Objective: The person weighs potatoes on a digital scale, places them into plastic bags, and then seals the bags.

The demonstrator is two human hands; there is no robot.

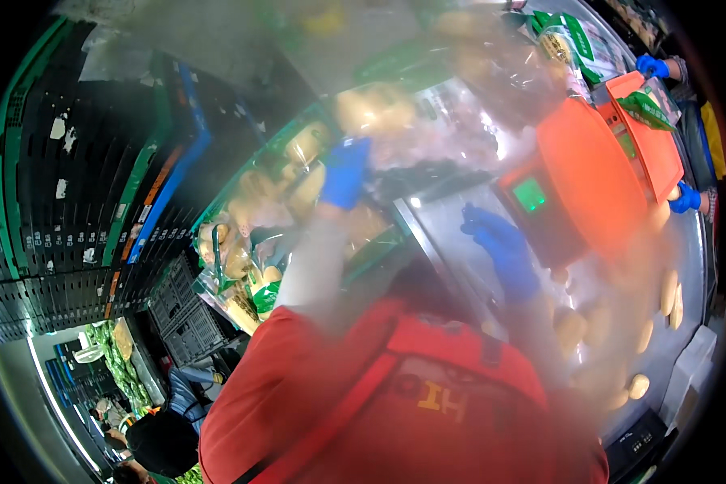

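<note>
Stacked black crates (64,177) line the left side, next to bagged potatoes (254,202) lying beneath and around the left hand (345,173), whose grip cannot be told through the haze. The right hand (496,240), fingers loosely extended and released, is over the metal surface (440,211); an orange scale (593,173) stands between it and a co-worker's gloved hands (686,198), with loose potatoes (669,292) below.

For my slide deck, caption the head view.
Gloved left hand at a green-rimmed crate of bagged potatoes; gloved right hand near an orange scale.
</note>
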